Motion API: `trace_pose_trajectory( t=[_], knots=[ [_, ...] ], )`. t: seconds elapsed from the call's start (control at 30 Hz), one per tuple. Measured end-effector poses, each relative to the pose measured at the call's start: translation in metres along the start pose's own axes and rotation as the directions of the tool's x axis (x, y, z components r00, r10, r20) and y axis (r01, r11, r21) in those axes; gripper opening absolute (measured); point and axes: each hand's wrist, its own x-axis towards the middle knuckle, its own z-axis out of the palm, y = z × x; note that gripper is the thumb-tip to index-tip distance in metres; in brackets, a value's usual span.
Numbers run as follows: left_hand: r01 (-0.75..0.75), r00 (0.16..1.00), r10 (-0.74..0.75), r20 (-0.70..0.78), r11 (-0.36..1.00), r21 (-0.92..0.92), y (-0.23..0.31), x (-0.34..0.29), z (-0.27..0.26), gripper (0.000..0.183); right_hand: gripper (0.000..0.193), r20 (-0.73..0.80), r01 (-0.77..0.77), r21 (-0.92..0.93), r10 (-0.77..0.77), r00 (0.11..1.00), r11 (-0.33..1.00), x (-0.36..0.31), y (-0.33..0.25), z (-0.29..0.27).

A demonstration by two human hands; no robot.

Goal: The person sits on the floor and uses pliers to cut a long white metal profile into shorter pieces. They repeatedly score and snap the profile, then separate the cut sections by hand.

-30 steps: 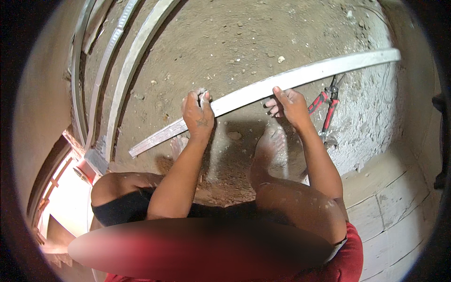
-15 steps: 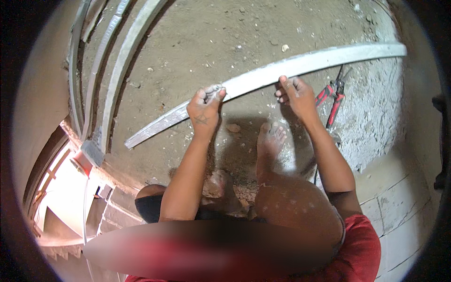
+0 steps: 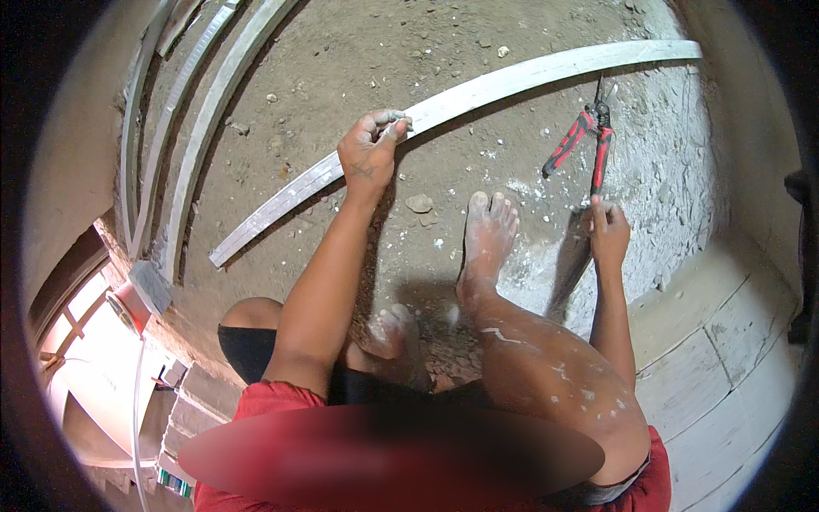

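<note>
The snips (image 3: 602,111) lie just past the right hand (image 3: 607,229), blades pointing away. Its bent fingers (image 3: 600,215) meet one handle (image 3: 601,166); the left hand (image 3: 368,152) curls at the strip (image 3: 529,75). Neither grip is clear.

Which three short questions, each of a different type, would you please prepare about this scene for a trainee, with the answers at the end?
1. True or false: in this view, the left hand overlaps the long pale strip.

2. Multiple choice: which of these is closest to the right hand?
A) the long pale strip
B) the hand tool with red-and-black handles
C) the left foot

3. Fill in "together" or "apart": the two handles of that tool are spread ___.

Key: 1. True. 2. B. 3. Apart.
</note>
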Motion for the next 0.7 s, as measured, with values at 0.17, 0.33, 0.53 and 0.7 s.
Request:
trace_pose_trajectory(
  t=[0.17, 0.33, 0.53, 0.7],
  knots=[
    [-0.079, 0.997, 0.08, -0.009, 0.996, 0.042, -0.003, 0.0, 0.001, 0.019, 0.036, -0.135, -0.082, -0.047, 0.075, 0.988, 0.996, -0.025, 0.055, -0.007],
    [-0.156, 0.986, 0.161, -0.035, 0.98, 0.124, -0.001, -0.002, 0.003, 0.016, 0.041, -0.224, -0.125, -0.239, 0.071, 0.972, 0.963, -0.043, 0.087, -0.011],
    [-0.105, 0.994, 0.104, -0.031, 0.994, -0.011, -0.003, -0.001, 0.005, 0.015, 0.057, -0.128, -0.259, -0.304, 0.231, 0.965, 0.917, -0.067, 0.098, 0.003],
    [-0.172, 0.984, 0.176, -0.035, 0.98, 0.097, -0.002, -0.005, -0.001, 0.017, 0.032, -0.021, -0.161, -0.331, 0.163, 0.986, 0.93, -0.061, 0.086, 0.005]
  ],
)
